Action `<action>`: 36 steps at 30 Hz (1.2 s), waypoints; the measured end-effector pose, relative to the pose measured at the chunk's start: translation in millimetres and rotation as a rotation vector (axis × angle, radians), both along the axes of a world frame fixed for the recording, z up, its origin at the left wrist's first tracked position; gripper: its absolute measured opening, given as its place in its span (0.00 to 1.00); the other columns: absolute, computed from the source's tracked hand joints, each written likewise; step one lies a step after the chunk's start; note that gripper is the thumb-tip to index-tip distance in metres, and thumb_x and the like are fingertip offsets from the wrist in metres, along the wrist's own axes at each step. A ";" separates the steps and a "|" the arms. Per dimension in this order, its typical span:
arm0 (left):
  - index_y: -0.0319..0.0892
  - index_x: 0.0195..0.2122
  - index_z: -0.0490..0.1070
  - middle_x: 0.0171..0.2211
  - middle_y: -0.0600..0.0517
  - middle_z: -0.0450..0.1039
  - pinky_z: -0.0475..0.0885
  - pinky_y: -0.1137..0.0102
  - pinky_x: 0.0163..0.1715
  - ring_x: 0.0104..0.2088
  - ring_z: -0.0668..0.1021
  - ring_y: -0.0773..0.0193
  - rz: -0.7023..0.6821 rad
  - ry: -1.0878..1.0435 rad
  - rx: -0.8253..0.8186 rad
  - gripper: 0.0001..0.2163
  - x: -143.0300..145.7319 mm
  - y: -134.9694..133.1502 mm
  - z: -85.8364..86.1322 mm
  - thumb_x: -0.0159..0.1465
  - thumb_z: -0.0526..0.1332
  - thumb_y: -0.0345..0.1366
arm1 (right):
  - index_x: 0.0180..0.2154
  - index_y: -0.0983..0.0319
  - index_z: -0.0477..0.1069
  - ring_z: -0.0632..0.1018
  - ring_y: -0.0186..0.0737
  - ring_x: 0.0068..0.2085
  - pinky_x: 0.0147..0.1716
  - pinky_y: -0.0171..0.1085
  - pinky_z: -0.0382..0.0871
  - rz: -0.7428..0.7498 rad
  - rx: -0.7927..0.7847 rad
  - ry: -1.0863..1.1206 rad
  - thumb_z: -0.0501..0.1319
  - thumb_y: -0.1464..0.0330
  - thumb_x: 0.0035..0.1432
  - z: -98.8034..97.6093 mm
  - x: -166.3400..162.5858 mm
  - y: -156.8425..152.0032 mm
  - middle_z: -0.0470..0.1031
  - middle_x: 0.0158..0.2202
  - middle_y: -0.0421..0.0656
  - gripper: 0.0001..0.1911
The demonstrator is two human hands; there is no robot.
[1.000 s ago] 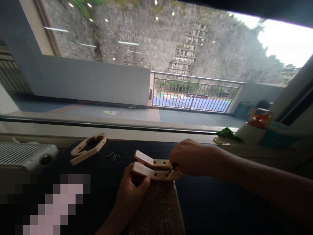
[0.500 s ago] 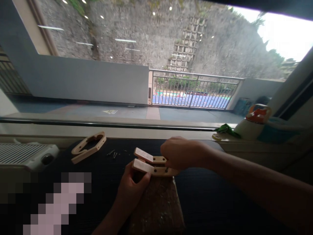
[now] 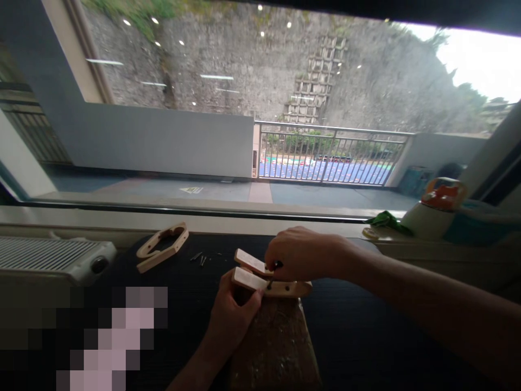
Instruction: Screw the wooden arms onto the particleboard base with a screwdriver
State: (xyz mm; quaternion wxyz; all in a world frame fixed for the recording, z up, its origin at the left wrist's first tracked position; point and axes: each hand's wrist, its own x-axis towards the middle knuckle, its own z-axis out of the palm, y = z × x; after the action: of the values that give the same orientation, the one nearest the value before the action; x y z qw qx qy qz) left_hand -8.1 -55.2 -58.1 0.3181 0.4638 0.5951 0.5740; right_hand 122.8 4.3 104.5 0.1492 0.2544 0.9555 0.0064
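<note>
A pale wooden part (image 3: 280, 289) with two angled arms and dark round holes rests on the end of a worn wooden block (image 3: 277, 347). My left hand (image 3: 233, 309) is closed around its near left arm, thumb on the near side. Above the part, my right hand (image 3: 299, 252) is curled in a fist around a thin dark tool (image 3: 270, 283), whose tip meets the left hole of the near arm. The fingers hide most of this tool, so its kind is unclear. The right hole of that arm is uncovered.
A second pale wooden frame (image 3: 183, 241) lies on the dark table (image 3: 358, 320), beside several small screws (image 3: 202, 261). A white slatted appliance (image 3: 57, 260) stands at left. On the sill at right are a green cloth (image 3: 385, 219) and a white jug (image 3: 427, 220) with an orange top.
My right hand has shifted the tool from the right hole to the left hole of the near arm. My left hand keeps its hold. The whole view has swung slightly left.
</note>
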 end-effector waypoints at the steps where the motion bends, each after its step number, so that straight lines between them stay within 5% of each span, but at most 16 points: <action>1: 0.39 0.40 0.69 0.39 0.48 0.73 0.68 0.63 0.44 0.40 0.76 0.56 0.000 0.002 0.005 0.19 0.1 0.0 0.1 0.46 0.65 0.39 | 0.31 0.60 0.77 0.67 0.31 0.25 0.23 0.33 0.53 0.011 -0.009 0.014 0.56 0.70 0.49 -1.8 -0.4 0.6 0.75 0.26 0.40 0.11; 22: 0.40 0.40 0.68 0.38 0.48 0.72 0.68 0.62 0.44 0.41 0.75 0.56 -0.009 0.049 0.031 0.16 0.2 -1.8 -1.0 0.48 0.62 0.34 | 0.36 0.59 0.77 0.73 0.38 0.32 0.25 0.34 0.56 0.024 -0.016 -0.200 0.59 0.74 0.47 3.5 -18.2 -2.1 0.77 0.32 0.42 0.13; 36: 0.40 0.37 0.70 0.37 0.49 0.73 0.70 0.64 0.42 0.40 0.76 0.57 0.014 0.081 0.057 0.14 1.2 -2.6 2.2 0.48 0.62 0.33 | 0.33 0.62 0.77 0.69 0.35 0.25 0.23 0.34 0.56 0.078 -0.026 -0.202 0.58 0.75 0.45 4.8 -23.3 3.7 0.75 0.25 0.41 0.13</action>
State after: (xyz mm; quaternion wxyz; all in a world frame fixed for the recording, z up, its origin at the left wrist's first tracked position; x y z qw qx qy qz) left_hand -6.9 -57.9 -55.9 0.2764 0.4913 0.5940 0.5738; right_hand 99.5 8.0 109.2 0.2475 0.2131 0.9448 0.0251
